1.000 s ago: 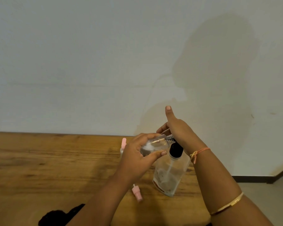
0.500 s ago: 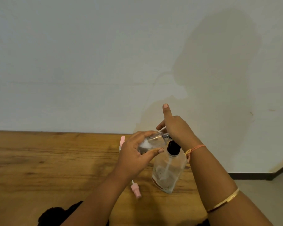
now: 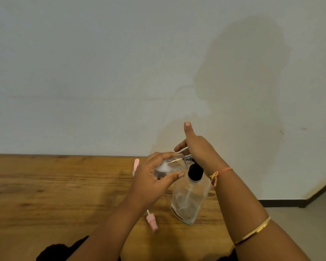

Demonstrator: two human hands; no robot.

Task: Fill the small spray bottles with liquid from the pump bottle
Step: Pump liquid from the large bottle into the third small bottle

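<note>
One wooden table [image 3: 45, 194] against a white wall [image 3: 102, 72]: left hand [image 3: 149, 181] grips spray bottle [image 3: 172, 164], straight-fingered right hand [image 3: 198, 147] presses pump bottle [image 3: 190, 200].

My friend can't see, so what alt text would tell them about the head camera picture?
The left hand holds a small spray bottle tipped sideways beside the top of a pump bottle, while the right hand presses its black pump. A pink sprayer cap lies on the wooden table.

We're counting two small spray bottles: the held spray bottle [image 3: 174, 163] in the grip of the left hand [image 3: 151, 178], plus a pink-capped spray bottle [image 3: 135, 163] just behind it. One pump bottle [image 3: 190, 200] right beside the grip, and one loose spray head [image 3: 151, 222] nearer us.
</note>
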